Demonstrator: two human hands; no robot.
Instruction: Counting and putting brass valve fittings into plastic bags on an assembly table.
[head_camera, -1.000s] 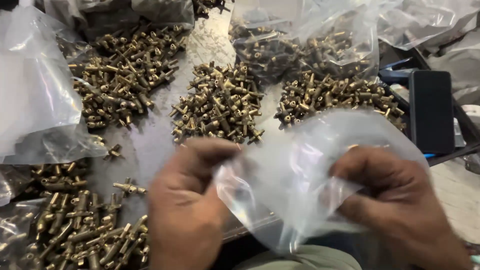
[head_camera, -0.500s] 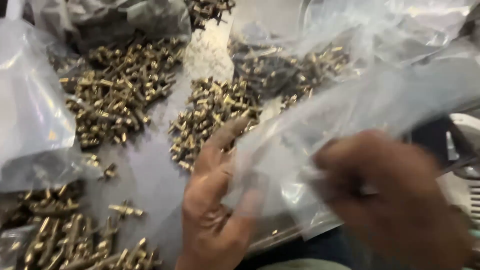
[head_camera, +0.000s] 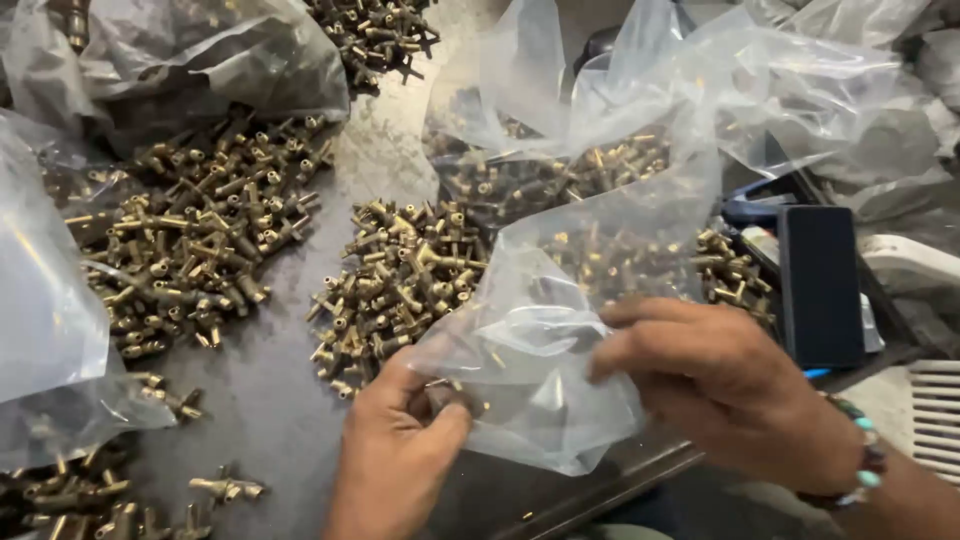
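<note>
Left hand (head_camera: 395, 455) is cut off at the bottom edge; its thumb and fingertips pinch the lower left corner of a clear plastic bag (head_camera: 560, 340). Through the film I can't tell if the small brass bit at that corner is inside the bag or under it. Right hand (head_camera: 725, 385) comes in from lower right, fingers closed on the bag's right side, a beaded bracelet (head_camera: 860, 470) on the wrist, forearm cropped. The bag sits centre frame, just above the near table edge, crumpled, glossy and see-through.

Three open heaps of brass tee fittings on the grey metal table (head_camera: 270, 400): left heap (head_camera: 190, 240), centre heap (head_camera: 400, 280), and a right heap (head_camera: 640, 250) mostly veiled by the bag. A fourth batch at top centre (head_camera: 375, 30) is cut off. A few strays lie at lower left (head_camera: 225, 487), too jumbled to count. The fittings are short, ribbed and dull gold.

Other clear bags: one at left (head_camera: 50, 300), one at upper left (head_camera: 200, 50), several piled at upper right (head_camera: 800, 90), count unclear. One black rectangular box (head_camera: 820, 285) stands at right, its lower end hidden.
</note>
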